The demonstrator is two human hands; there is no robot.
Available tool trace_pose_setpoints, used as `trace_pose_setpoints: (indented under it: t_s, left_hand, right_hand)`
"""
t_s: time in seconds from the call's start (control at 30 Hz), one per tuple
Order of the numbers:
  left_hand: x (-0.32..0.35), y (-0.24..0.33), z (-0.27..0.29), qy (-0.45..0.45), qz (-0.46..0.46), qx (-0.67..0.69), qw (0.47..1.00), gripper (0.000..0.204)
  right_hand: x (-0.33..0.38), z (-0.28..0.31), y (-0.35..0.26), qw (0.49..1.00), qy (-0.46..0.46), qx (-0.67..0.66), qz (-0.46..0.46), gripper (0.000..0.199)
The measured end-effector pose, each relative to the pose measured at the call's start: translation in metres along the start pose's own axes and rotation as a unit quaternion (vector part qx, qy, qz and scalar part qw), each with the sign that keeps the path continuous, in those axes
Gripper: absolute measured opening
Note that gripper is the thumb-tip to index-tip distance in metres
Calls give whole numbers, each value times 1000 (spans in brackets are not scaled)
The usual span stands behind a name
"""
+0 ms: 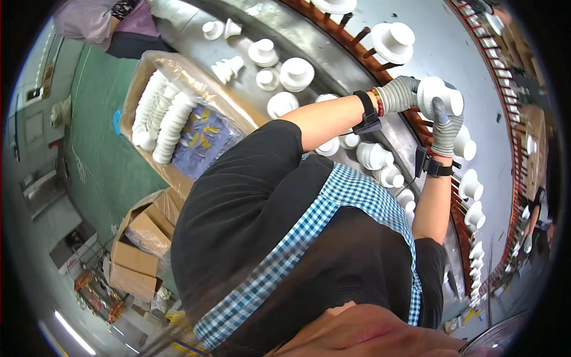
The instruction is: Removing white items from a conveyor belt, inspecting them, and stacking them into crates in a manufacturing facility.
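Over the row of upright pegs, my two gloved hands hold a white flanged cup-shaped piece (439, 97). My left hand (398, 94) is closed at its left side, with the fingertips partly hidden. My right hand (446, 127) grips it from below, and a grey-tipped finger lies across its front. Both gloves are striped grey. Close by, similar white pieces sit along the peg line: one flanged piece (392, 43) beyond my left hand and another piece (464, 144) just right of my right hand.
A metal table (238, 52) bears several loose and stacked white pieces. To its left, a plastic-lined carton (132, 110) holds rows of nested white pieces beside a blue-purple layer. Opened cardboard boxes (135, 257) stand on the green floor. Another person (113, 27) is at upper left.
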State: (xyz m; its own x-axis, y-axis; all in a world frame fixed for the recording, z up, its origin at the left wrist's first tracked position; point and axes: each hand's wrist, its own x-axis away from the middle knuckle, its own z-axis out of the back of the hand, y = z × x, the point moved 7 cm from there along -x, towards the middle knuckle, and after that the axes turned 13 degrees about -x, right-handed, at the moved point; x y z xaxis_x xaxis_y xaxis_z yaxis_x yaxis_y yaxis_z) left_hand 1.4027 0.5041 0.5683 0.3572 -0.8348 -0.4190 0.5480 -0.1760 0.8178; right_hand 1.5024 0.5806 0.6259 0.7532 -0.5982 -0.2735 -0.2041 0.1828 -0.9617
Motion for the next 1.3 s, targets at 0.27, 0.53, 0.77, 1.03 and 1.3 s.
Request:
trace_pose_setpoints:
  t_s: [0.27, 0.53, 0.77, 1.03, 1.3]
  left_hand:
    - [55, -18, 57, 150, 93, 237, 955, 38]
    - [25, -16, 68, 214, 71, 232, 946, 38]
    - [33, -40, 91, 235, 163, 194, 938, 51]
    - [45, 56, 22, 165, 28, -2, 986, 14]
    - [8, 182, -226, -197, -186, 36, 962, 41]
  right_hand:
    - [-22, -39, 8, 994, 87, 47, 54, 46]
    - [-56, -72, 7, 998, 47, -42, 12, 33]
    - [17, -58, -80, 981, 58, -102, 155, 50]
    - [175, 183, -111, 892, 378, -52, 241, 39]
    - [147, 368, -24, 928, 326, -121, -131, 39]
